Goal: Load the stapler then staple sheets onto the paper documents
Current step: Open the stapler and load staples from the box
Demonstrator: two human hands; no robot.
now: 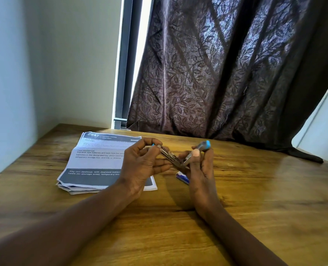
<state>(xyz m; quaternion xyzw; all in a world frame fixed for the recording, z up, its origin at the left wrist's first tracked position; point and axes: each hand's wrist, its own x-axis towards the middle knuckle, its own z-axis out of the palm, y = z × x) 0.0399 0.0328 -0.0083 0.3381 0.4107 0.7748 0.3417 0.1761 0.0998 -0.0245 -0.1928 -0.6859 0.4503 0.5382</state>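
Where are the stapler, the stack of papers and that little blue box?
stapler [169,156]: head view, on its open metal rail.
stack of papers [97,160]: head view, on the top sheet's white middle.
little blue box [182,177]: head view, on its visible end.

The stapler [171,158], grey metal with blue tips, was swung open into a shallow V above the desk [255,198], one end pinched in the left hand [142,163], the other gripped in the right hand [200,169]. A small blue staple box [182,177] lay on the desk below it. The papers [99,162], printed sheets with dark banners, lay loosely stacked to the left.
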